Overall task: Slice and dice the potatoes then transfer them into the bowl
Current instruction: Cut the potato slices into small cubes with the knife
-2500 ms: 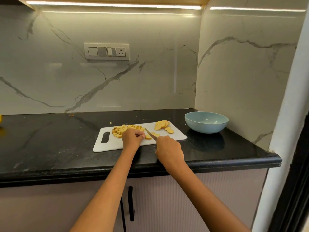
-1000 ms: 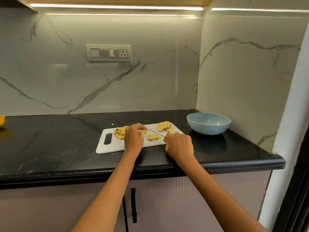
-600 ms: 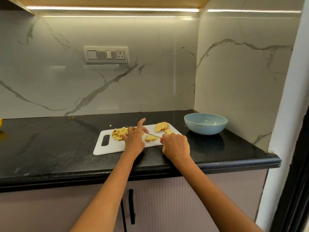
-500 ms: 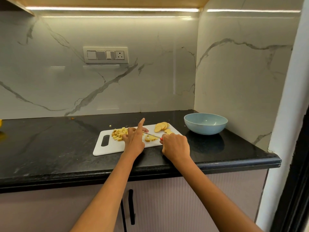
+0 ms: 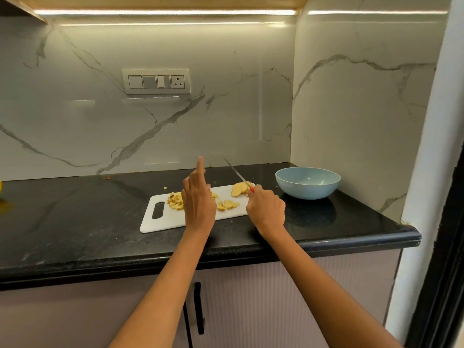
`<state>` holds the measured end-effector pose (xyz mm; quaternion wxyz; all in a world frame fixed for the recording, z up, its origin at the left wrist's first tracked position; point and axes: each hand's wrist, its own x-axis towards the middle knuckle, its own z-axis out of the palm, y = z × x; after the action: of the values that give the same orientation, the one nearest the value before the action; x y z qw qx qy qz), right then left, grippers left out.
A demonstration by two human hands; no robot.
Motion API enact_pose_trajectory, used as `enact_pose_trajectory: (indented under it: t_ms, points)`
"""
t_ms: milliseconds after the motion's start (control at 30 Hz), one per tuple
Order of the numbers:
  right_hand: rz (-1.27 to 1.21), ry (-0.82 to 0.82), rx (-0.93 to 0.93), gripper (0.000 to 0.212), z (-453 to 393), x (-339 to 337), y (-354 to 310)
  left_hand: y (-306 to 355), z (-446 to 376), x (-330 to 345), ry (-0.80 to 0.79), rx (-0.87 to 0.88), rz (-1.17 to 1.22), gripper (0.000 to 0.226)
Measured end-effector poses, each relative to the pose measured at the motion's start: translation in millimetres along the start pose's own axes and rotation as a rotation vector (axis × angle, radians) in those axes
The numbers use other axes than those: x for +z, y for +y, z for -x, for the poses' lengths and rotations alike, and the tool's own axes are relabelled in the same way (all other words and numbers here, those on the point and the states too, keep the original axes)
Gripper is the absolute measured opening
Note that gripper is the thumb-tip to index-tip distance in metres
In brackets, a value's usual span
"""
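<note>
While the right hand [image 5: 266,209] grips the knife [image 5: 237,173], the left hand [image 5: 198,202], forefinger raised, hides some diced potatoes [image 5: 175,201].

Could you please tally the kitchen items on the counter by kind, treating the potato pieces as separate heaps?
Cutting board: 1
Knife: 1
Bowl: 1
Potato heaps: 3, namely diced pile, cut pieces and round slices
Total: 6

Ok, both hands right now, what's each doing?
Left hand: open, index finger raised, holding nothing.
Right hand: grips the knife, blade lifted.
</note>
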<state>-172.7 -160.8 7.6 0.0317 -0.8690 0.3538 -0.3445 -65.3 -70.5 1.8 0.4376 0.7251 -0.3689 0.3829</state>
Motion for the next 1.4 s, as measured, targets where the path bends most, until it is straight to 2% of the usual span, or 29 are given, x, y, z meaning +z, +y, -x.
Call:
enact_pose_trajectory:
  t_ms: [100, 200, 267, 367, 433, 500, 600, 733, 967, 1067, 1133, 1300, 1400]
  points:
    - [-0.056, 0.023, -0.013, 0.029, -7.3, 1.3, -1.5, 0.7, 0.4, -0.4, -0.006, 0.084, -0.006, 0.082]
    - [-0.095, 0.033, -0.037, 0.033, -12.6, 1.3, -4.8, -1.6, -1.5, 1.0, -0.085, 0.14, -0.094, 0.078]
    - [-0.103, 0.037, -0.039, 0.031, -16.3, 4.2, -4.4, -5.2, -2.9, 3.1, -0.202, 0.131, -0.127, 0.071]
    - [-0.118, 0.039, -0.011, 0.031, -22.7, 10.0, -2.6, -20.1, -6.2, 8.2, -0.499, 0.029, -0.15, 0.056]
    - [-0.147, 0.048, 0.009, 0.032, -27.7, 13.4, -1.5, -25.7, -6.8, 10.7, -0.637, 0.053, -0.191, 0.058]
    - [-0.172, 0.059, -0.007, 0.033, -32.8, 17.3, -2.0, -24.7, -9.1, 13.3, -0.683, 0.13, -0.176, 0.062]
    - [-0.13, 0.07, -0.116, 0.034, -37.2, 21.4, -7.2, -22.1, -14.4, 18.9, -0.782, 0.253, -0.235, 0.056]
    - [-0.109, 0.093, -0.178, 0.035, -48.8, 28.3, -13.6, -25.8, -20.6, 25.6, -0.93, 0.207, -0.212, 0.045]
    - [-0.177, 0.14, -0.187, 0.035, -73.2, 41.4, -8.5, -29.9, -28.5, 33.3, -0.825, 0.264, -0.219, 0.029]
    - [-0.191, 0.157, -0.154, 0.035, -80.3, 45.0, -1.1, -40.5, -31.9, 34.5, -0.69, 0.288, -0.348, 0.023]
    - [-0.196, 0.166, -0.142, 0.035, -82.5, 45.7, 1.9, -51.4, -36.2, 31.9, -0.589, 0.233, -0.401, 0.02]
    - [-0.206, 0.167, -0.133, 0.036, -84.5, 48.2, 3.9, -65.2, -41.5, 25.8, -0.388, -0.028, -0.262, 0.029]
    - [-0.208, 0.182, -0.128, 0.035, -85.9, 49.4, 5.1, -55.2, -37.6, 26.9, -0.432, 0.044, -0.126, 0.025]
